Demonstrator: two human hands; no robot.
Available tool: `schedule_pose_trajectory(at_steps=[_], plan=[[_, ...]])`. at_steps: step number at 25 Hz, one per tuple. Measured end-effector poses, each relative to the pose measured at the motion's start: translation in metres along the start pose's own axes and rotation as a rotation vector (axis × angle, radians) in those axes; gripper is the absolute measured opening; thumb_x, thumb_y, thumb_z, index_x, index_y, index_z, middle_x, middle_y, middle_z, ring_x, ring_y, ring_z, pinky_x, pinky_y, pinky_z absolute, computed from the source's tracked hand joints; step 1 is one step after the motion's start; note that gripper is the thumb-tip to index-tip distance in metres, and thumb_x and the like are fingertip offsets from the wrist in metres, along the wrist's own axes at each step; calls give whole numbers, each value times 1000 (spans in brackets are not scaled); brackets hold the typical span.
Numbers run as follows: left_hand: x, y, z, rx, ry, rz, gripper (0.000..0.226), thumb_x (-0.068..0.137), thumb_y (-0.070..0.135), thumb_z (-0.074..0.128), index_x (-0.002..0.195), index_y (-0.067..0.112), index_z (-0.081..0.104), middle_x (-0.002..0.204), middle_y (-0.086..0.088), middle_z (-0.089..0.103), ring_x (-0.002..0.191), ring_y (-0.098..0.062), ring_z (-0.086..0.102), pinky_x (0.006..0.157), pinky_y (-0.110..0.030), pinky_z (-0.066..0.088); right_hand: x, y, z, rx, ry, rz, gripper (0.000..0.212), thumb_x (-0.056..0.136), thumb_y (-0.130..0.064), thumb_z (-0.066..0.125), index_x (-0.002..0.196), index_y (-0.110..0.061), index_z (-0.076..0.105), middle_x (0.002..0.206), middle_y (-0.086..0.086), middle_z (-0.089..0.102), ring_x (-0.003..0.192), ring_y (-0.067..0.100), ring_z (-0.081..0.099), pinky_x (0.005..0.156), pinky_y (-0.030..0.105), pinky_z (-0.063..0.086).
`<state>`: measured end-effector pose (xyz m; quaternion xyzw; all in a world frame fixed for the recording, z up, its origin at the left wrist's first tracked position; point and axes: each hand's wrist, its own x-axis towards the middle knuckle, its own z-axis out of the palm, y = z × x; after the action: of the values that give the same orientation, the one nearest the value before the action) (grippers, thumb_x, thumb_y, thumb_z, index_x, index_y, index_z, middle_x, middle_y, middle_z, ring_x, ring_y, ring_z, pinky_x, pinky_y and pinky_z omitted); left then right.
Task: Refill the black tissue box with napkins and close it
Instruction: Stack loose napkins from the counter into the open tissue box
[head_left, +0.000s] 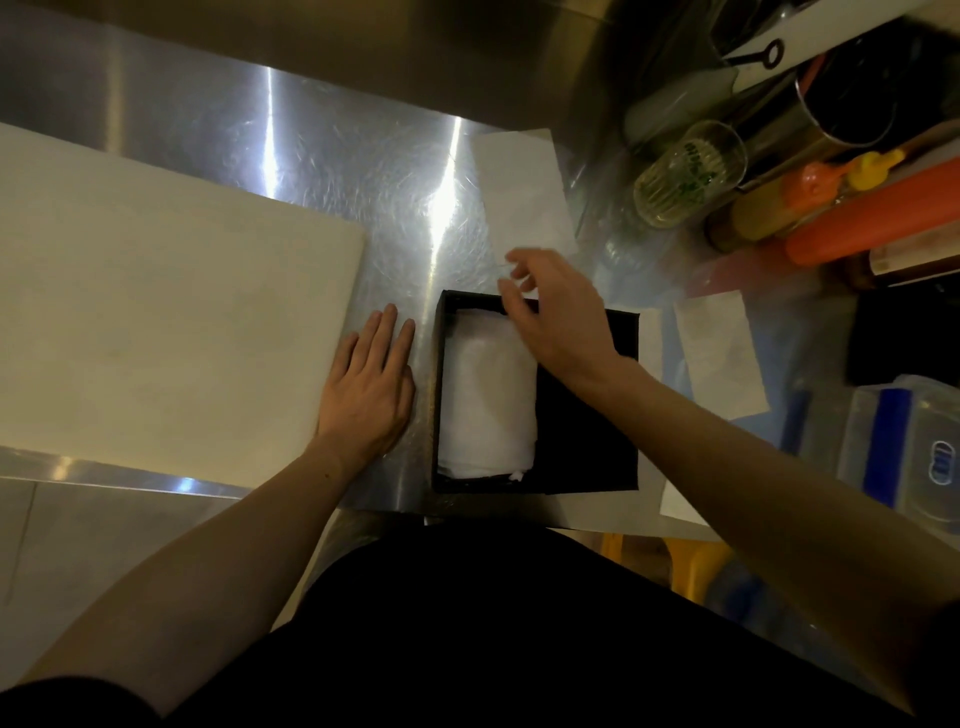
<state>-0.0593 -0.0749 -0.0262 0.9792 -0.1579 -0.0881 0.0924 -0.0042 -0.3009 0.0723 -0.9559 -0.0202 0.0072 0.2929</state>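
An open black tissue box stands on the steel counter near its front edge. A stack of white napkins fills the box's left half; the right half is dark and bare. My left hand lies flat on the counter just left of the box, fingers together, holding nothing. My right hand hovers over the box's far edge with its fingers loosely curled and apart; nothing shows in its grasp. No lid is visible.
A large white cutting board covers the counter's left side. White paper sheets lie behind and right of the box. A glass of toothpicks, sauce bottles and a clear plastic container crowd the right.
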Motion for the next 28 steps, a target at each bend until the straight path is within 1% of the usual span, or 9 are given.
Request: schedule_pose_trajectory(at_steps=[2,4,7,9,11,16,22,26,28], plan=[[0,1,-1,-6,13,1,57,97,26,37,151,12,26,161,-12,17,149,-25,16,119,-42,17,27,12,5,107,96,142,31,95,-32,56,120,-13,59,104,2,64,85,10,61,77,26,52],[0,3,-1,-19,14,-6,57,97,25,38,151,12,27,161,-11,18,148,-25,17,119,-42,18,54,25,13,148,164,279,32,95,-34,57,119,-14,60,105,4,64,85,11,62,80,28,55],[1,3,0,-24,14,-4,57,96,25,39,151,13,29,161,-11,19,148,-25,18,119,-42,18,86,41,22,63,167,417,35,95,-39,55,122,-17,59,114,4,62,97,14,61,90,29,52],[1,2,0,-38,18,-5,58,95,25,41,150,13,30,160,-11,20,148,-25,19,119,-42,18,101,50,26,7,138,468,35,95,-40,54,123,-19,57,120,4,60,104,16,59,90,24,44],[1,3,0,-55,29,-9,59,93,25,43,150,13,31,160,-11,22,147,-25,21,119,-41,19,109,56,29,-32,109,469,34,95,-38,54,123,-19,57,121,4,59,106,17,58,86,23,40],[3,4,1,-60,32,-14,60,91,24,45,149,13,33,159,-11,24,147,-25,23,119,-41,18,120,60,40,-83,86,454,32,95,-35,55,120,-16,60,120,7,58,103,20,59,83,25,42],[4,3,2,-45,40,-15,60,91,24,45,149,13,34,159,-11,24,147,-25,23,119,-42,20,125,58,46,-116,129,444,27,97,-33,53,115,-15,62,117,8,56,99,19,57,78,24,39],[5,3,2,-48,53,-13,60,89,23,47,148,12,37,158,-12,27,145,-26,26,118,-43,21,127,58,49,-133,153,458,18,98,-28,51,99,-16,63,105,5,59,87,15,55,70,24,37],[5,2,2,-50,59,-12,59,89,23,47,147,11,38,157,-13,28,145,-26,27,118,-43,21,128,59,49,-107,148,467,16,97,-28,53,96,-16,64,101,4,62,83,13,54,69,24,38]])
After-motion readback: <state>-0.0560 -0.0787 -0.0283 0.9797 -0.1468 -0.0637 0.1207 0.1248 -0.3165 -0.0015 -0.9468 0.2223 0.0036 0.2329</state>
